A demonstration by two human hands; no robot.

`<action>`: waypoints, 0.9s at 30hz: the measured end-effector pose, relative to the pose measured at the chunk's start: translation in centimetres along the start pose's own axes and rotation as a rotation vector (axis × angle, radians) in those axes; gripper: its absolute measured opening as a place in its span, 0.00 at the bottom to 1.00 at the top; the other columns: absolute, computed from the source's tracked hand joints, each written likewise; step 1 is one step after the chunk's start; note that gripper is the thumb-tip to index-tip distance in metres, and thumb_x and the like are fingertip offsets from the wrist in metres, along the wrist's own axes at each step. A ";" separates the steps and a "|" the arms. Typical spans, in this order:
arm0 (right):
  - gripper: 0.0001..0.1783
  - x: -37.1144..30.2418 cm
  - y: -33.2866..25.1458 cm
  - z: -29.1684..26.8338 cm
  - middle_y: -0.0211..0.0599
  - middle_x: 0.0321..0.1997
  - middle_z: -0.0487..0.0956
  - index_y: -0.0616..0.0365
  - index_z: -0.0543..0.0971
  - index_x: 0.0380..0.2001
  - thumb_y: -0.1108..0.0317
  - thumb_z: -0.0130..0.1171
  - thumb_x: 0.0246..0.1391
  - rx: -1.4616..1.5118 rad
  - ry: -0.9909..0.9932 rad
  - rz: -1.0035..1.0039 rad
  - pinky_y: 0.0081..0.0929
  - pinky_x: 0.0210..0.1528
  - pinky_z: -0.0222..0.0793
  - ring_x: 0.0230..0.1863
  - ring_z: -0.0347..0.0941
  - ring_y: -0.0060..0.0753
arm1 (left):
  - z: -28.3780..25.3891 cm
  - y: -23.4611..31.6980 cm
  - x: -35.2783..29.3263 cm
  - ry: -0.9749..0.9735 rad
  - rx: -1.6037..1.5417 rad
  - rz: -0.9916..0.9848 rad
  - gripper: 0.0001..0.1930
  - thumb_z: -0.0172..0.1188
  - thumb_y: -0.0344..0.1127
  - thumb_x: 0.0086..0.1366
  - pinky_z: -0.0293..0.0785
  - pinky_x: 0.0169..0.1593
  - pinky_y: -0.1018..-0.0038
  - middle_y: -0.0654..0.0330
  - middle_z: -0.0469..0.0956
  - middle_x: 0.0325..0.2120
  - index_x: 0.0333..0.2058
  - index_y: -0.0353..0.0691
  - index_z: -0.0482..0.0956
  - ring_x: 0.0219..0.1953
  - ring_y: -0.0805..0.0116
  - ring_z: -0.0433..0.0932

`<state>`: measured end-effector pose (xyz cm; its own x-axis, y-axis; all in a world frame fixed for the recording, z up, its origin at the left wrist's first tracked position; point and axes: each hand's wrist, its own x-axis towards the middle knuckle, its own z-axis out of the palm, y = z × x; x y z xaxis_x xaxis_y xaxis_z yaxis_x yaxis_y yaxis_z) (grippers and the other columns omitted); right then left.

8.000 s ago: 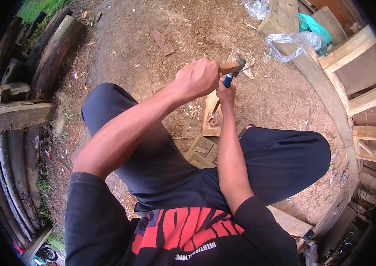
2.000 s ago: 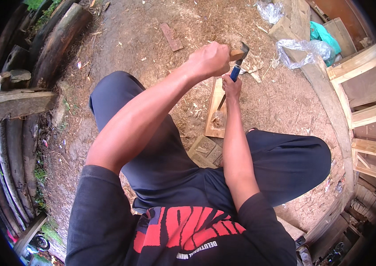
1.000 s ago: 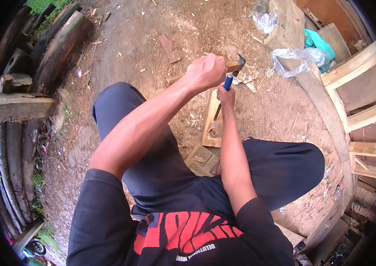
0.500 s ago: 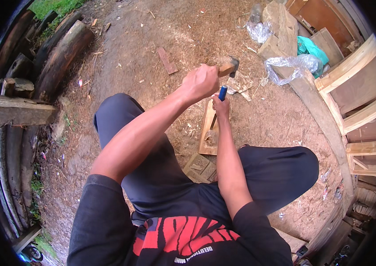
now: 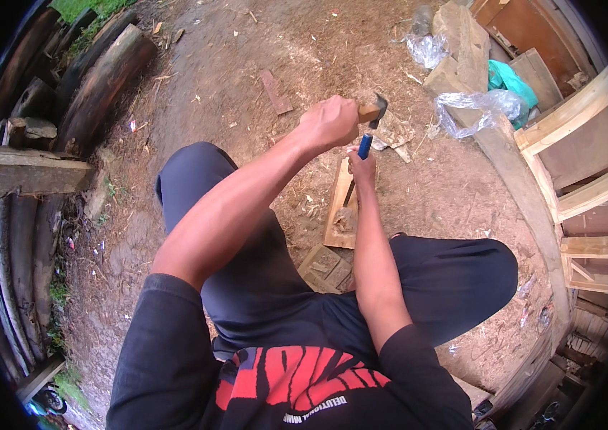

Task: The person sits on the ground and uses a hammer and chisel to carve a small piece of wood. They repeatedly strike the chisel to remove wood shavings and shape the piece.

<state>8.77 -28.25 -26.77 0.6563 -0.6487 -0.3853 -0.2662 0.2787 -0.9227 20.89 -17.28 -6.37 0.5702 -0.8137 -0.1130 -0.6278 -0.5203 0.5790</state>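
My left hand point(image 5: 330, 122) is closed around the wooden handle of a hammer point(image 5: 371, 112). Its dark head is just above the chisel's top end. In my right hand point(image 5: 363, 166) is a chisel with a blue handle point(image 5: 365, 147), gripped upright and slightly tilted. The dark blade runs down to a pale wooden board point(image 5: 338, 233) on the ground between my legs, where some chips lie around a rough cut. Part of the board is hidden behind my right hand and forearm.
Another piece of wood with a recessed face point(image 5: 324, 268) lies nearer me. A flat reddish strip point(image 5: 276, 92) is farther out. Stacked logs point(image 5: 107, 89) line the left. Wooden frames point(image 5: 576, 136), clear plastic point(image 5: 465, 113) and a teal bag point(image 5: 512, 82) sit on the right.
The hammer has shifted slightly relative to the chisel, its head staying close above the blue handle. Both hands keep their holds. The whole view has moved a little.
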 end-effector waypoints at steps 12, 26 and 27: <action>0.07 0.0 0.1 -0.1 0.21 0.19 0.69 0.57 0.76 0.34 0.68 0.59 0.52 -0.054 -0.013 0.026 0.17 0.18 0.56 0.16 0.62 0.14 | 0.0 -0.1 0.4 0.013 -0.037 -0.069 0.15 0.46 0.32 0.62 0.77 0.34 0.55 0.40 0.79 0.25 0.35 0.28 0.80 0.30 0.48 0.82; 0.08 0.2 0.5 -0.5 0.20 0.19 0.69 0.58 0.76 0.35 0.70 0.59 0.51 -0.008 -0.021 0.013 0.15 0.17 0.55 0.16 0.61 0.12 | -0.2 0.0 -0.4 -0.037 -0.006 -0.052 0.14 0.47 0.32 0.63 0.77 0.35 0.54 0.39 0.79 0.26 0.37 0.30 0.81 0.30 0.47 0.82; 0.08 0.1 0.5 -0.4 0.20 0.19 0.69 0.58 0.76 0.35 0.70 0.59 0.51 0.003 -0.028 0.023 0.15 0.17 0.55 0.16 0.61 0.13 | -0.1 -0.2 -0.2 -0.017 -0.018 -0.046 0.14 0.47 0.32 0.62 0.77 0.35 0.54 0.38 0.79 0.26 0.36 0.29 0.80 0.30 0.46 0.82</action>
<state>8.37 -28.44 -27.31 0.6695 -0.6224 -0.4056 -0.2792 0.2952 -0.9138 20.98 -17.00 -6.37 0.5890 -0.7935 -0.1529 -0.5916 -0.5523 0.5873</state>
